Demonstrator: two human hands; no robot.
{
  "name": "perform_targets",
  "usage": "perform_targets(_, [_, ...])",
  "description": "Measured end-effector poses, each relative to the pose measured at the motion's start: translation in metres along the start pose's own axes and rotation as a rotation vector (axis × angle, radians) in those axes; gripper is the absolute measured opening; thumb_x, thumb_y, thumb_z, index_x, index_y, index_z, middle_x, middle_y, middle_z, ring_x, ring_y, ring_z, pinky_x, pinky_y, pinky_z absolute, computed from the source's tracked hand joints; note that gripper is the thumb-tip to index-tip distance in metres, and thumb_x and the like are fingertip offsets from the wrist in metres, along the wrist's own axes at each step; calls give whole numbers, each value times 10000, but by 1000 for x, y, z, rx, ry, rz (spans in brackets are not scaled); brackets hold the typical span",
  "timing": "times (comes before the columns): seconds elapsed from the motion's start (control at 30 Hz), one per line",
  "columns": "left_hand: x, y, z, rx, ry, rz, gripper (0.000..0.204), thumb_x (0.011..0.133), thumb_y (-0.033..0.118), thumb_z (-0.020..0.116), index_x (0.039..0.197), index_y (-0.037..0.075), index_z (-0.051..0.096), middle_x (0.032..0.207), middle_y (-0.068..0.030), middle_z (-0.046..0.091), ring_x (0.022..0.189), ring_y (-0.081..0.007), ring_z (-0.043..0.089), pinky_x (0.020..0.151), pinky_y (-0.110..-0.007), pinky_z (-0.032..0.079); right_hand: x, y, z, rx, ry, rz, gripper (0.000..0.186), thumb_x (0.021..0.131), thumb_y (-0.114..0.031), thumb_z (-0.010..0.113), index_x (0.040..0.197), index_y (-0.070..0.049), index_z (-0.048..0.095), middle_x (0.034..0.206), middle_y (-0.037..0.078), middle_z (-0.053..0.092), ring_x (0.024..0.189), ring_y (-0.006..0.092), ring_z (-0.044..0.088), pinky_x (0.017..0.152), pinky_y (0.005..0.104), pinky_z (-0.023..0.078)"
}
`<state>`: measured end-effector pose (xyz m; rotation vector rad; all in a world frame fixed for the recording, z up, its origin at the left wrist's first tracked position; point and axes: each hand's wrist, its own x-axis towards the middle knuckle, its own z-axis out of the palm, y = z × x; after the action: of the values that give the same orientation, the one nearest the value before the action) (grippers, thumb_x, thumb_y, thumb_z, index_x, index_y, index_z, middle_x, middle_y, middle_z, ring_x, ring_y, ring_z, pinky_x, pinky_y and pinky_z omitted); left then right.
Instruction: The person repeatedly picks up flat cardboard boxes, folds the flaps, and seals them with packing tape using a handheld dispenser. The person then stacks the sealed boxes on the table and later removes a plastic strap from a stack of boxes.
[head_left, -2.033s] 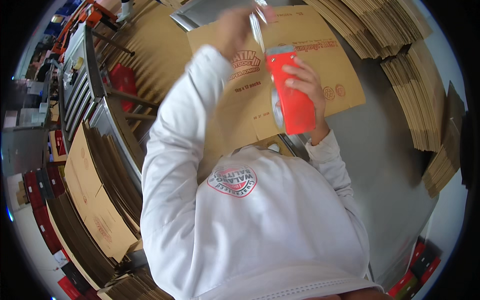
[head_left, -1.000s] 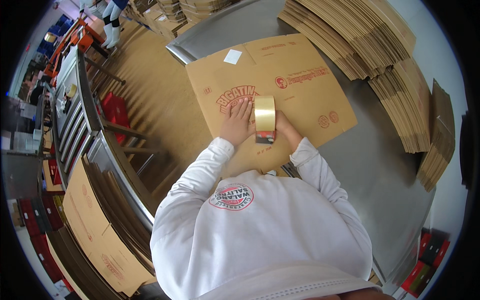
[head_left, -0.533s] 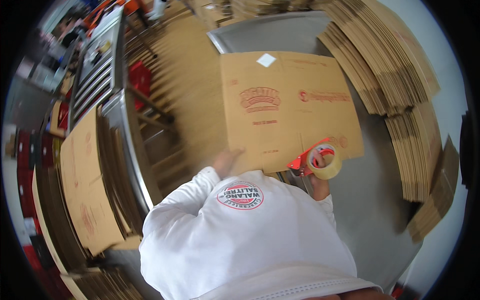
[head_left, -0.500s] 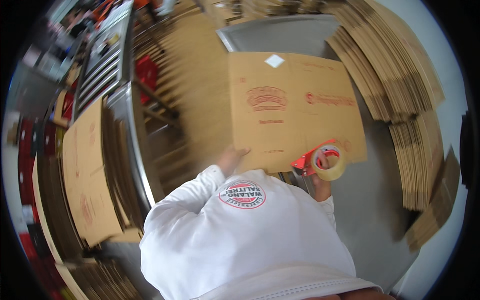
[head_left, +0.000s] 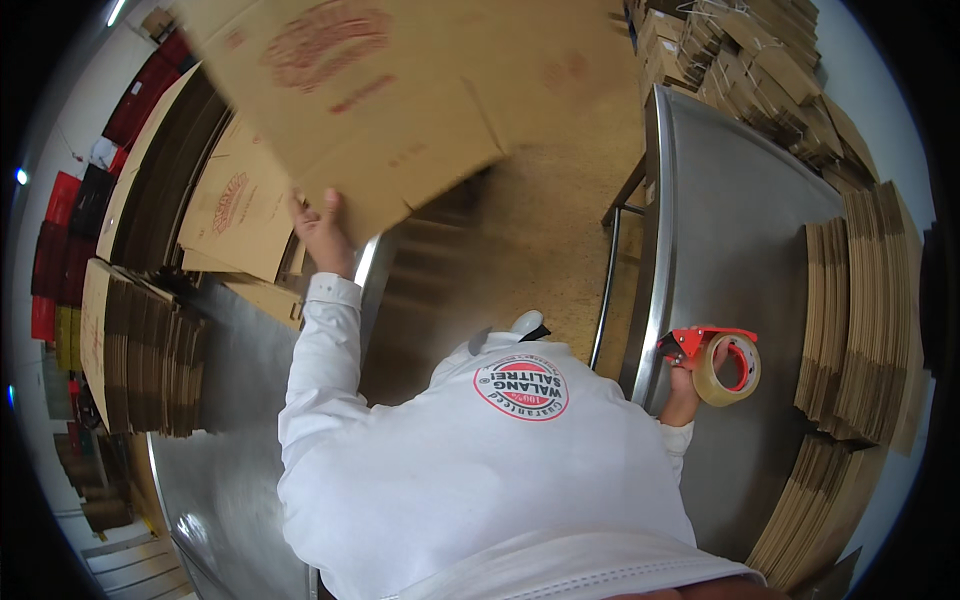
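My left hand point(head_left: 322, 238) grips the near edge of a large flat brown cardboard box point(head_left: 430, 95), folded and printed in red. The box is raised and tilted over the left side, its far part running out of view at the top. On the right, my right hand point(head_left: 680, 397) is closed around a red tape dispenser point(head_left: 698, 342) carrying a wide roll of clear tape. The dispenser is held above the steel table point(head_left: 735, 215), by its left edge. Some fingers of the right hand are hidden behind the roll.
On the left steel table point(head_left: 250, 510) stand stacks of flat boxes point(head_left: 150, 350), one with a printed box point(head_left: 235, 205) on top. More stacks point(head_left: 870, 330) line the right table by the wall. Tied bundles point(head_left: 750, 90) lie at the far right. Brown floor point(head_left: 560, 240) separates the tables.
The flat box has gone from the right table to the upper left in my left hand. My right hand still holds the tape dispenser. The view has turned left.
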<state>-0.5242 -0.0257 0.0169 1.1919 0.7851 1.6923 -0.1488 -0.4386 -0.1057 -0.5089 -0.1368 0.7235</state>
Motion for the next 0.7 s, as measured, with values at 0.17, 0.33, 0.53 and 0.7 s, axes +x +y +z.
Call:
perform_targets(0.17, [36,20,-41,145,345,155,701,878,-52,595,1469,49,232,1394,-164,434,1163,-260,519,983,-373,452,-1,2,-8,-14,75,12,361,912,-426,608,1023,-85,567,924,84,637,900,229,621,826,408,493])
perform_targets(0.33, [75,13,-121,240,467,2,623,863,-97,543,1415,15,278,1319,-176,483,1117,-273,543,961,-395,461,-6,8,-18,10,154,-30,348,913,-415,610,1025,-88,569,928,81,638,901,227,620,825,407,494])
perform_targets(0.53, [97,12,-60,1884,431,423,824,826,329,692,1489,146,239,1382,-273,364,1242,-458,363,1030,-547,300,-19,10,-24,20,272,-166,332,914,-402,612,1026,-93,571,934,77,639,901,225,620,823,405,496])
perform_targets(0.7, [81,-139,96,999,-481,710,526,792,246,702,1271,94,548,1363,-245,399,1278,-400,342,1057,-506,267,-18,21,-15,60,350,-330,319,915,-392,614,1028,-96,572,938,74,639,901,223,619,821,403,497])
